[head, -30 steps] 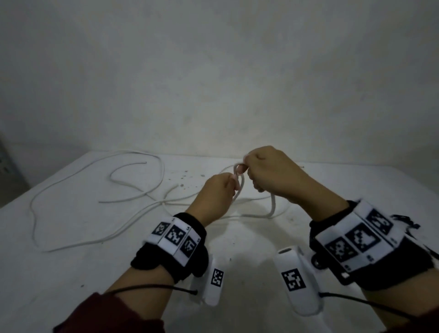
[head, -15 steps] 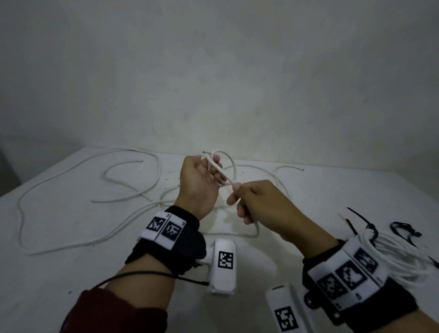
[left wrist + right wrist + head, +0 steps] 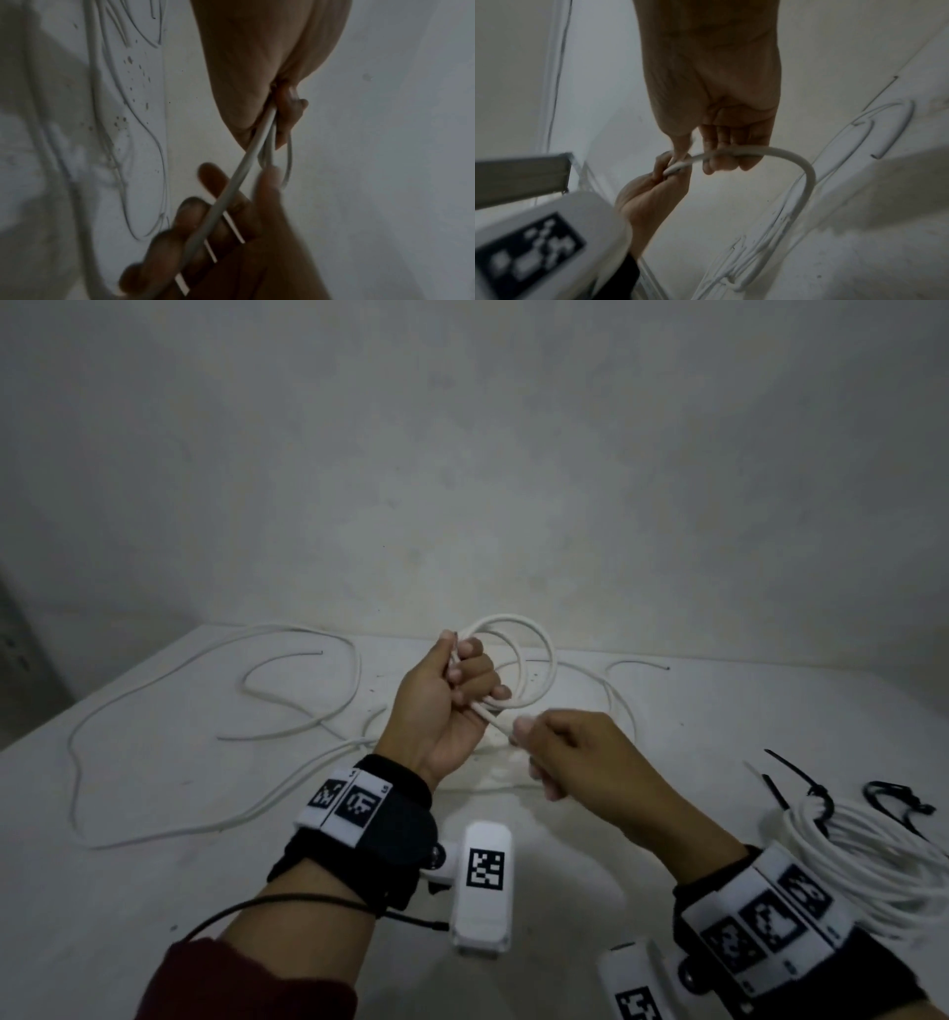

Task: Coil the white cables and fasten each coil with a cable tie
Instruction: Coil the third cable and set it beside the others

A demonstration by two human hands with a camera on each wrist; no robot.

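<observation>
My left hand (image 3: 462, 683) is raised above the white table (image 3: 154, 891) and grips a small coil of white cable (image 3: 536, 654), about two loops standing up from the fist. A strand runs down from it to my right hand (image 3: 534, 744), which pinches it just below and to the right. In the left wrist view the cable (image 3: 246, 162) crosses from the left hand (image 3: 285, 113) over the fingers of the right hand (image 3: 205, 223). In the right wrist view the right hand (image 3: 721, 154) curls round the cable (image 3: 782, 156).
The loose remainder of the cable (image 3: 215, 660) snakes over the table's left and far side. A finished white coil (image 3: 883, 860) bound by a black tie (image 3: 819, 809) lies at the right, with spare black cable ties (image 3: 893, 801) beside it. A bare wall stands behind.
The left hand has turned palm-side toward me and risen, and the coil in it has grown from a small loop to wider loops. The right hand slid back down the strand toward me.
</observation>
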